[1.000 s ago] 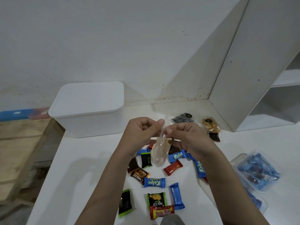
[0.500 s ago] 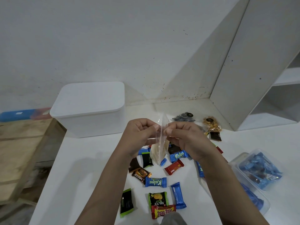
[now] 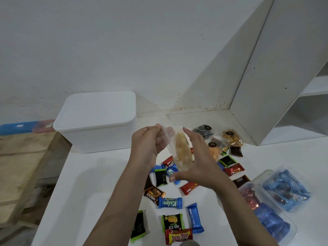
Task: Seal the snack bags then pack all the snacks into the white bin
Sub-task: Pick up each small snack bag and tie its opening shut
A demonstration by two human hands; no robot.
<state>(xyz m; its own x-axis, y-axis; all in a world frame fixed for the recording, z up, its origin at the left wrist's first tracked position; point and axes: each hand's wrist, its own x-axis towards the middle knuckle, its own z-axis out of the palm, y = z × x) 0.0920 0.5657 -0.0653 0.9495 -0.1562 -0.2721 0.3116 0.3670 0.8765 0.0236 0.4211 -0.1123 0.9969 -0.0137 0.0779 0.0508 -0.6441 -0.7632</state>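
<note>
My left hand [image 3: 148,148] pinches the top edge of a clear snack bag [image 3: 181,153] with yellowish chips inside, held up over the table. My right hand [image 3: 198,162] is spread beside the bag, fingers apart, its palm against the bag's right side. The white bin [image 3: 95,121] stands at the back left with its lid on. Several wrapped snacks [image 3: 170,203] lie scattered on the white table below my arms. Three other small snack bags [image 3: 230,137] rest near the back wall.
Two clear plastic tubs [image 3: 284,189] holding blue and red wrapped snacks sit at the right edge. A white shelf unit [image 3: 292,86] rises at the right. The table's left edge drops to a wooden floor [image 3: 21,166].
My right hand has let go of the bag's top and spread open along its side. The left hand keeps the top edge, and the bag has tilted up toward the bin.
</note>
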